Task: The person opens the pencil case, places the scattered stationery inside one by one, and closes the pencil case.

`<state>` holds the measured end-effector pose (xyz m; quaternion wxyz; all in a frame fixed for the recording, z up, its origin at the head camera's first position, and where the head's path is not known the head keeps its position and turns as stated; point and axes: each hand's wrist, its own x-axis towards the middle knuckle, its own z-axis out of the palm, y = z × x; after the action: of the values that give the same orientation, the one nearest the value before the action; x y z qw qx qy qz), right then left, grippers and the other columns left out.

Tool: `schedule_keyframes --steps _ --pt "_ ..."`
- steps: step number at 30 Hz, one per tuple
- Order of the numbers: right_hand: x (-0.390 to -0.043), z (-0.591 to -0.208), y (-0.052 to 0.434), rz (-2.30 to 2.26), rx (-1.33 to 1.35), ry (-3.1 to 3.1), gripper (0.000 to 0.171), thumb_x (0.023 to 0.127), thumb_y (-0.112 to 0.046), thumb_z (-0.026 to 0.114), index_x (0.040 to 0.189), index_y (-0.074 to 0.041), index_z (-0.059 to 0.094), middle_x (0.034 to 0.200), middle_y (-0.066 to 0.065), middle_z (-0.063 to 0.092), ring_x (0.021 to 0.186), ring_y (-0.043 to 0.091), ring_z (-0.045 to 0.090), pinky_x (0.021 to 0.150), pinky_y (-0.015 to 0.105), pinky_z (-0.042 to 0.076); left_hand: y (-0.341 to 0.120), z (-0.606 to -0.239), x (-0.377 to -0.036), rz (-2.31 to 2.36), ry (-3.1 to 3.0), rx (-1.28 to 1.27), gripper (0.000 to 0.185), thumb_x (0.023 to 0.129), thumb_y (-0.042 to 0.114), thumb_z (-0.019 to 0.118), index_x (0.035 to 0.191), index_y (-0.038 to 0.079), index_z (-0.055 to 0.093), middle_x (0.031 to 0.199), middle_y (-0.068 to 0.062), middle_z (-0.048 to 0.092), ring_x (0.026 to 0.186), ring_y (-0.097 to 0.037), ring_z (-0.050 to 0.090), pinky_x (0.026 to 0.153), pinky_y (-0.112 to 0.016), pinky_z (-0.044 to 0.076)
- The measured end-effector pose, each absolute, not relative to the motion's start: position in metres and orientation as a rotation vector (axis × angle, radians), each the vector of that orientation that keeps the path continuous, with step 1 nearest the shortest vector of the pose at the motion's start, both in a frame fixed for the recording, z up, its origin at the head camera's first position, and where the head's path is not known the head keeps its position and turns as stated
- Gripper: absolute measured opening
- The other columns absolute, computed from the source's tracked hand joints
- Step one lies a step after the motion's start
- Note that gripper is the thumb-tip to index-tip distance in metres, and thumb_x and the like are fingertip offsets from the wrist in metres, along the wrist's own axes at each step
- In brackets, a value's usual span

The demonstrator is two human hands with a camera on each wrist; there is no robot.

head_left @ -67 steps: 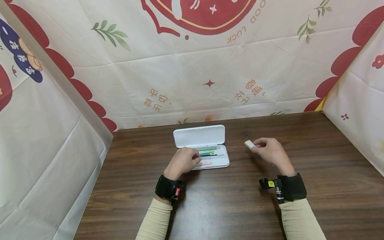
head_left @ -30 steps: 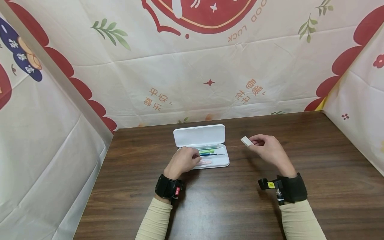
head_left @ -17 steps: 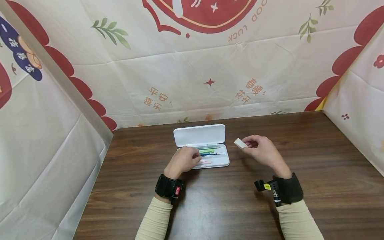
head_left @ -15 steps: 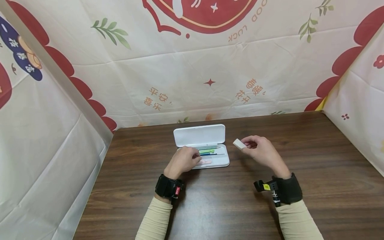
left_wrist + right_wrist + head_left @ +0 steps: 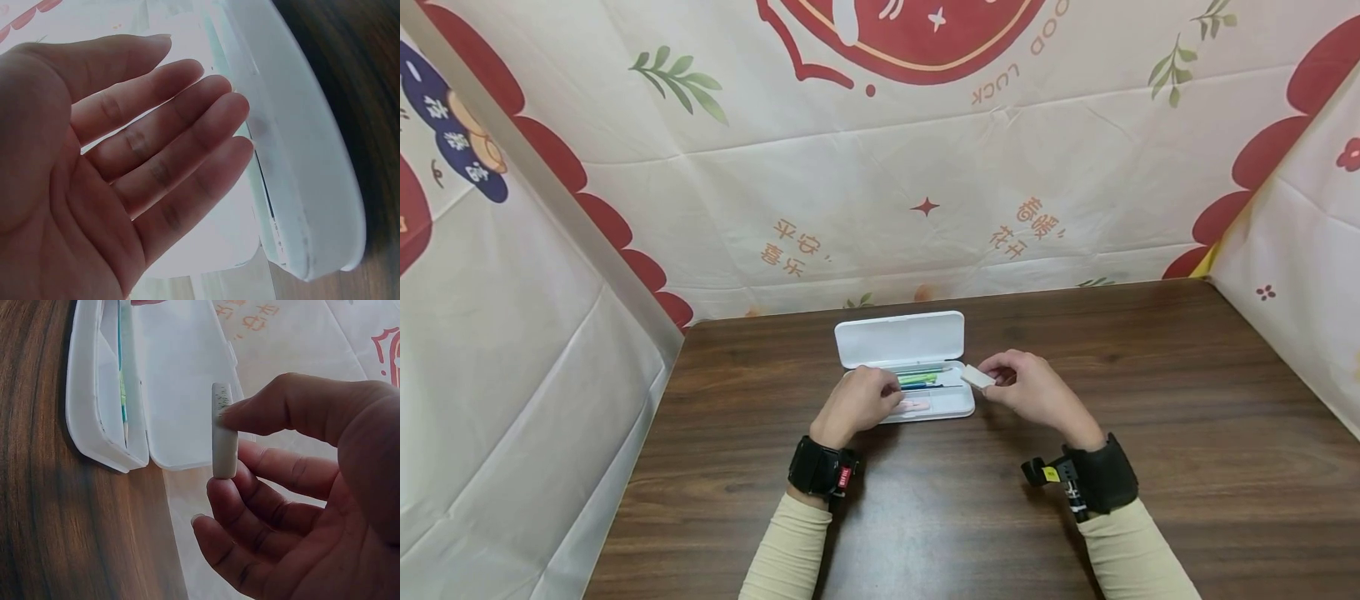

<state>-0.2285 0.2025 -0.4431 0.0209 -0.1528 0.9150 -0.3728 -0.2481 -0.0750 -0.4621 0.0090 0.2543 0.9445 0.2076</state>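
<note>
A white pencil case [image 5: 957, 405] lies on the table with its lid [image 5: 899, 338] raised at the back. Inside are green and blue pens or pencils [image 5: 919, 379] and a small pink item [image 5: 914, 406] at the front. My left hand [image 5: 859, 404] rests at the case's left end, fingers relaxed and slightly bent; the left wrist view shows its fingertips [image 5: 234, 112] by the case's edge and nothing in the palm. Between thumb and fingers, my right hand [image 5: 1033, 392] pinches a white eraser [image 5: 224, 447], held just above the case's right end.
The brown wooden table [image 5: 970, 517] surrounds the case. A printed cloth [image 5: 880, 183] hangs along the table's far edge, with more cloth panels at left [image 5: 535, 350] and right [image 5: 1292, 250].
My right hand has carried the eraser leftward and slightly nearer, from the right of the case to its right end. My left hand and the case have stayed where they were.
</note>
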Motion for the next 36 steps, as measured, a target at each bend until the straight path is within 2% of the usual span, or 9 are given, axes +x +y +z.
schedule_keyframes --steps 23,36 --pt "-0.229 -0.456 0.185 -1.1 -0.52 2.807 0.026 0.082 -0.001 0.068 0.108 0.001 0.069 0.098 0.012 0.064 0.085 0.021 0.057 0.074 0.034 0.047 -0.076 -0.462 -0.248 0.658 2.953 0.802 0.012 0.093 0.019 0.067 0.085 0.016 0.076 0.074 0.009 0.064 0.064 -0.007 0.051 0.063 -0.023 0.042" --pt "-0.231 -0.466 0.173 -0.996 -0.562 2.832 0.026 0.082 0.0 0.07 0.108 0.002 0.069 0.094 0.01 0.063 0.083 0.021 0.055 0.074 0.035 0.048 -0.076 -0.461 -0.248 0.662 2.944 0.785 0.013 0.093 0.02 0.067 0.084 0.017 0.076 0.074 0.009 0.063 0.064 -0.008 0.051 0.063 -0.024 0.042"
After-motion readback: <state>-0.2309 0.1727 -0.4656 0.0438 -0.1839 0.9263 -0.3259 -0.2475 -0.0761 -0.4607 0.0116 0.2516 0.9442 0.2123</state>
